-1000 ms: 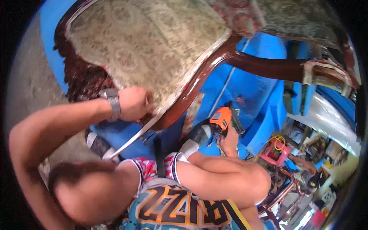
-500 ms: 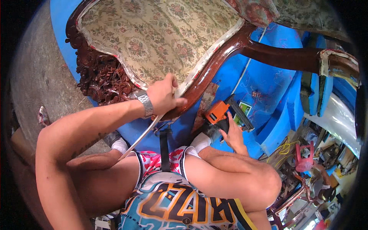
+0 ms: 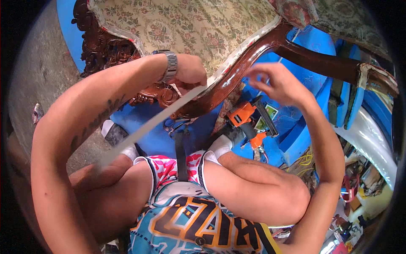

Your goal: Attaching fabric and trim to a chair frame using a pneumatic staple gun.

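My left hand (image 3: 190, 71), with a metal watch at the wrist, pinches a long pale strip (image 3: 158, 116) near the lower point of the upholstered chair panel (image 3: 182, 31). Down toward my left knee hangs the strip's free end, blurred by motion. Red-brown carved wood (image 3: 245, 57) frames the floral fabric, and a whitish band runs along the fabric's edge. My right hand (image 3: 277, 82) is raised beside the frame's right side, slightly blurred, fingers apart and holding nothing visible. Below it an orange and black staple gun (image 3: 243, 115) lies on the blue surface.
Blue plastic pieces (image 3: 311, 114) extend to the right, under a curved wooden chair arm (image 3: 325, 59). A pale cord (image 3: 294, 34) crosses the blue surface. Mixed clutter and a yellow cable (image 3: 305, 163) lie at the lower right. Concrete floor (image 3: 42, 76) is on the left.
My right hand has let go of the staple gun and risen toward the frame. My left hand has moved up slightly, and the strip has swung outward. The chair panel has shifted slightly.
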